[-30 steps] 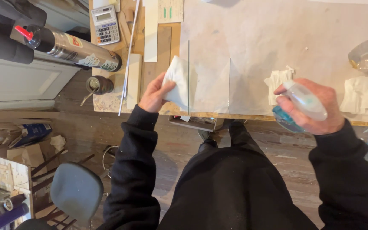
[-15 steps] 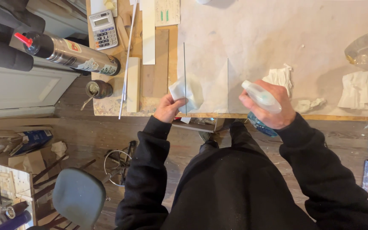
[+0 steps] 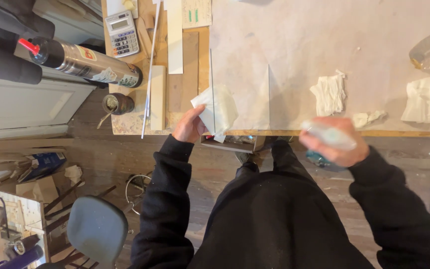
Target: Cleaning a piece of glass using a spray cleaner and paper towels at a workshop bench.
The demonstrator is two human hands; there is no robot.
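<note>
Both hands busy at the bench edge: left hand (image 3: 189,127), fingers pinched on a folded paper towel (image 3: 218,110), shifted against the glass pane (image 3: 240,97); right hand (image 3: 330,142), wrapped round the spray bottle (image 3: 328,135), swung leftward, blurred.

Single head view: we are looking steeply down from standing height over the workbench (image 3: 324,40) edge, our torso and the floor (image 3: 100,159) filling the lower frame.
</note>
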